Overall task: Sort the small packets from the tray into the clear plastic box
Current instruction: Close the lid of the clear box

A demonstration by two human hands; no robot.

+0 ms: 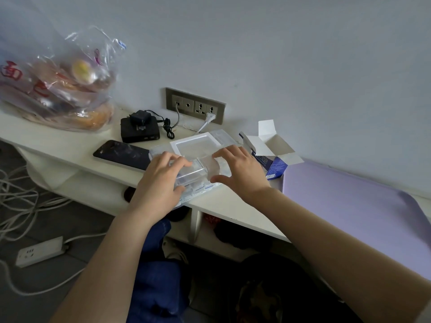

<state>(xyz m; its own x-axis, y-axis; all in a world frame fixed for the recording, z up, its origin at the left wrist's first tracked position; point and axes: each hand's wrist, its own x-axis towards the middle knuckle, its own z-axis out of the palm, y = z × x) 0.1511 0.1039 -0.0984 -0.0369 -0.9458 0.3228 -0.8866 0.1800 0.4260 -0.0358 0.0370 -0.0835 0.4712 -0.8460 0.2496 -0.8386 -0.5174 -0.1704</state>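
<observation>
The fingers of my left hand were curled over the top of the clear plastic box, thumb tucked against its near side, gripping it. My right hand clasped the box's right end, forefinger on the far edge and thumb on the near one. The box sat near the front edge of the desk, on top of a spread of small packets, white with blue print, that poked out beneath it towards me. Just behind it lay the white-rimmed tray; whether anything was in it I could not tell. An opened blue and white carton stood just right of my right hand, and a lilac sheet covered the desk beyond that. To the left lay a black phone, face up, with a black box carrying a plug adapter behind it, below a wall socket panel with two cables plugged in. A clear bag of bread sat at the far left. The wall was plain pale grey. On the floor at left lay a white power strip among loose cables.
</observation>
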